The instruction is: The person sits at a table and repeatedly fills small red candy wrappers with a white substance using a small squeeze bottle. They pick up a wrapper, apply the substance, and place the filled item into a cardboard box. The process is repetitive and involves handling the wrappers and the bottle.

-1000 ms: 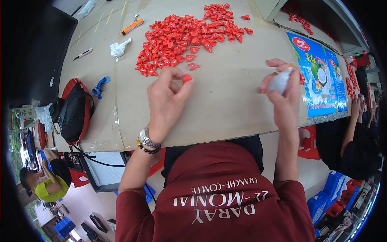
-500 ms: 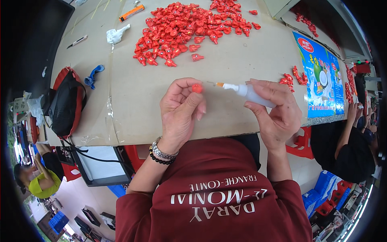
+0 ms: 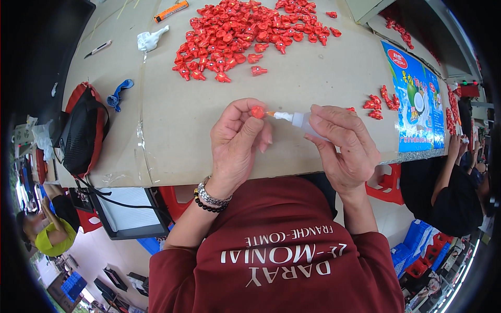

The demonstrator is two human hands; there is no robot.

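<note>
Between the thumb and fingers of my left hand (image 3: 237, 133) is a small red plastic piece (image 3: 257, 111). My right hand (image 3: 347, 148) is wrapped round a translucent white squeeze bottle (image 3: 302, 122), tilted with its tip toward the left. The bottle's fine orange-based nozzle (image 3: 270, 113) meets the red piece, or comes very near it; whether it enters cannot be made out. Beyond both hands lies a large heap of similar red pieces (image 3: 224, 39). A smaller group of red pieces (image 3: 374, 104) rests right of my right hand.
On the table's left are a black-and-red bag (image 3: 86, 133), a blue crumpled scrap (image 3: 120, 95), a white crumpled lump (image 3: 152, 39), a cutter knife (image 3: 98, 49) and an orange tube (image 3: 171, 11). A blue printed sheet (image 3: 417, 99) lies at right. Other people sit at both sides.
My right hand has moved left with the squeeze bottle, bringing its nozzle up to the red piece. My left hand has barely shifted and keeps its hold.
</note>
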